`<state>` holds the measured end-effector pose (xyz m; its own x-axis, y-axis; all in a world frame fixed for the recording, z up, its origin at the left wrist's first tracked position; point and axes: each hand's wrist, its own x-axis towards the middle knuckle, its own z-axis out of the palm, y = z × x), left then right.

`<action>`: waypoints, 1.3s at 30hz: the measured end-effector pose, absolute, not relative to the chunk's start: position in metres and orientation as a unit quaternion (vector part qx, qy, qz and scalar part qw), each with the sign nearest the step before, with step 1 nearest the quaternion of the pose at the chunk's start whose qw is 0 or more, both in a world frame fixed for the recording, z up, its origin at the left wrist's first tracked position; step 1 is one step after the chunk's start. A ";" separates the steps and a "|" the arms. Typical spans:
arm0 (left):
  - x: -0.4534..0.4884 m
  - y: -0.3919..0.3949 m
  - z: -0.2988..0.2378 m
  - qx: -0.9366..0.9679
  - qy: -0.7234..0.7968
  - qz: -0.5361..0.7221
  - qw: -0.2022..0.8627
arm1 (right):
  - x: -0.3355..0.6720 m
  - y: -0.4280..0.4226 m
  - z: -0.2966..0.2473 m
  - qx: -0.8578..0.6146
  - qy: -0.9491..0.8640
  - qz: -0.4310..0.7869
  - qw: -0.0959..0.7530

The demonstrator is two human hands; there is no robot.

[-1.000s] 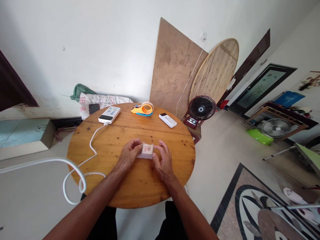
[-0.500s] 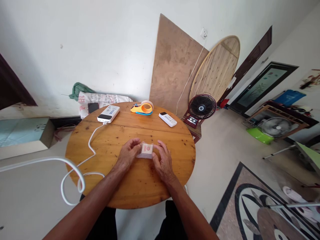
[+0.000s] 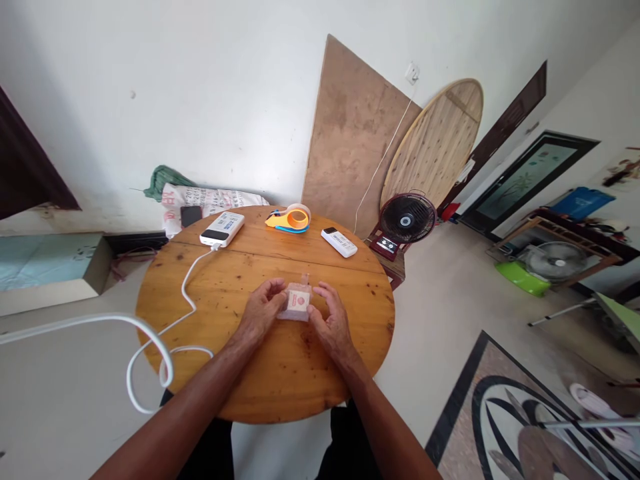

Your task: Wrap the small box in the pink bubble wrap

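Note:
A small white box (image 3: 299, 301) with red print, wrapped in clear plastic film, is between my hands over the middle of the round wooden table (image 3: 270, 387). From its far edge a short clear strip (image 3: 305, 279) sticks up. My left hand (image 3: 264, 308) grips the box's left side, thumb on top and fingers curled. On the other side my right hand (image 3: 331, 317) has its thumb against the near right corner, its bent fingers close to the right edge. Beyond the box lies a yellow and blue tape dispenser (image 3: 289, 220) with a tape roll.
A white power bank (image 3: 223, 229) with a plugged-in white cable (image 3: 186, 287) lies at the table's back left. Another white power bank (image 3: 339, 242) is at the back right. A dark red fan (image 3: 407, 220) stands on a stool past the right edge.
The wrapped box has turned and tilted, so more of its printed face shows, and a clear strip now stands up at its far edge. Both hands stay around it. The view has shifted slightly.

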<state>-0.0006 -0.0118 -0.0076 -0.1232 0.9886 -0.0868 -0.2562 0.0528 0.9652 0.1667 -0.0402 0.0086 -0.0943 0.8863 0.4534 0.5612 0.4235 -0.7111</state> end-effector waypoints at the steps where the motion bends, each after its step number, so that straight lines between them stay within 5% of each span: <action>1: -0.001 -0.012 -0.008 0.381 0.480 0.574 0.544 | 0.167 -0.037 0.011 -0.510 -0.711 0.195 0.443; 13: 0.001 -0.014 -0.002 0.405 0.494 0.552 0.536 | 0.167 0.026 0.015 -0.545 -0.645 0.363 0.393; 29: 0.002 -0.022 0.007 0.491 0.571 0.506 0.421 | 0.151 0.020 -0.005 -0.506 -0.608 0.375 0.484; 39: 0.003 -0.022 0.010 0.518 0.533 0.478 0.467 | 0.149 0.012 0.010 -0.463 -0.582 0.456 0.488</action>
